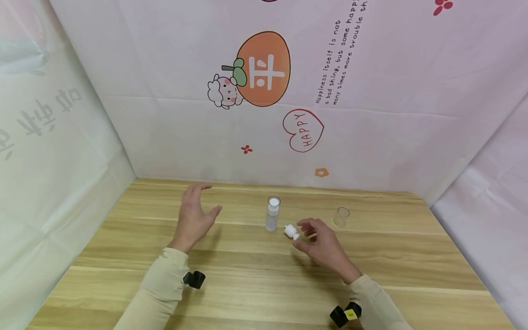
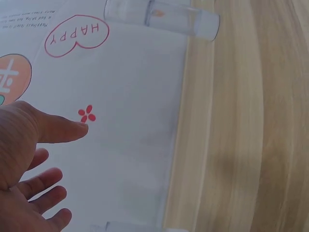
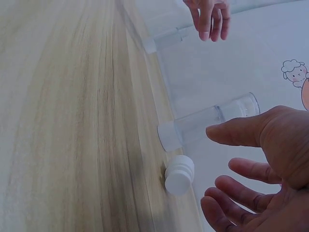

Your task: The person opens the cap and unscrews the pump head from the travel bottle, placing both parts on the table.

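A clear bottle (image 1: 272, 220) with a whitish upper part stands upright near the middle of the table, also seen in the right wrist view. Just to its right lies a small white pump head (image 1: 291, 231), its round end facing the camera in the right wrist view. My right hand (image 1: 322, 244) hovers beside this pump head, thumb and fingers apart, not visibly gripping it. Left of the bottle, my left hand (image 1: 195, 221) is held in the air with thumb and fingers spread and nothing between them. A clear cap (image 1: 341, 217) stands beyond the right hand.
Near the left hand in the right wrist view is another clear container with a white end (image 3: 166, 40), not seen in the head view. A printed white cloth (image 1: 185, 137) rises behind the wood-grain table (image 1: 247, 284), with more cloth at both sides.
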`<state>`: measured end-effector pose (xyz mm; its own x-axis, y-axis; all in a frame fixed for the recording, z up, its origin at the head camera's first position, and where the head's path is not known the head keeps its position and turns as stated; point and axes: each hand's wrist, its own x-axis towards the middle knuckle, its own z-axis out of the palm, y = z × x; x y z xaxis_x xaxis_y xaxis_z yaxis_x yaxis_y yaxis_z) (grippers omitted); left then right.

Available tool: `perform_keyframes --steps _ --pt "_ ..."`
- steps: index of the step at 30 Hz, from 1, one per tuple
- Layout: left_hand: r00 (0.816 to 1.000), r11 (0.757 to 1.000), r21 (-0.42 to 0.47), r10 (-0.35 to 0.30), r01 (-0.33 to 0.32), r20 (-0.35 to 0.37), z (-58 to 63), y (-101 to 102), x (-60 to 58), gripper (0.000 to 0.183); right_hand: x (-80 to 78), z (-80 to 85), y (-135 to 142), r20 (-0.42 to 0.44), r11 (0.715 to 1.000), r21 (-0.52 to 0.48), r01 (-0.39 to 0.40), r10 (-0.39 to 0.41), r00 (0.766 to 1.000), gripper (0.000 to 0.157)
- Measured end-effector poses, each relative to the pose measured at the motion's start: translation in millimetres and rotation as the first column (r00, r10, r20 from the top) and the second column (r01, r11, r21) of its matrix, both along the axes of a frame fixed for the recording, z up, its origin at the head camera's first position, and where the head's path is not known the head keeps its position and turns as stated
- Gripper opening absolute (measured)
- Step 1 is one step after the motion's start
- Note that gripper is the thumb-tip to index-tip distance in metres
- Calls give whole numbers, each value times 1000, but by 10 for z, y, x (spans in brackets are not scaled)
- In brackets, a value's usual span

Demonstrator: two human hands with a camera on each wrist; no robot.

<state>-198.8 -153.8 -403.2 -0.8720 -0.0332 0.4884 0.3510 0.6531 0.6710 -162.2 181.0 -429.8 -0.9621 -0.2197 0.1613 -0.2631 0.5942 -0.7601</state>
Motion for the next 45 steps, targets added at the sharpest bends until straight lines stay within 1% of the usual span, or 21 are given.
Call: perform_keyframes --steps 6,12,16,21,26,32,36,41,45 --pt "999 999 -2 -49 49 19 -56 149 6 60 9 11 -22 6 1000 -10 -4 4 1000 43" --pt "993 993 42 -114 114 19 -119 278 -23 56 7 23 -36 10 1000 -14 -2 2 1000 43" --pt "986 986 72 -154 150 60 -175 347 -42 53 6 29 -50 23 1000 -20 -4 5 1000 42" --pt "974 978 109 -192 180 121 -227 437 -54 54 7 28 -64 26 1000 -27 -16 17 1000 41" --pt "956 962 164 -243 216 164 -283 528 -82 54 7 16 -72 20 999 -24 -27 28 999 38" --pt "925 938 236 -307 254 224 -368 621 -112 53 4 11 -80 19 999 -26 -43 43 999 33" --pt "906 925 275 -334 262 262 -425 676 -134 55 6 11 -85 19 998 -26 -48 49 999 30" --pt "887 911 308 -362 273 287 -474 747 -151 55 13 5 -87 14 998 -27 -56 57 998 26" --pt "873 899 329 -388 289 296 -475 813 -151 56 23 -3 -80 9 997 -28 -65 65 998 23"
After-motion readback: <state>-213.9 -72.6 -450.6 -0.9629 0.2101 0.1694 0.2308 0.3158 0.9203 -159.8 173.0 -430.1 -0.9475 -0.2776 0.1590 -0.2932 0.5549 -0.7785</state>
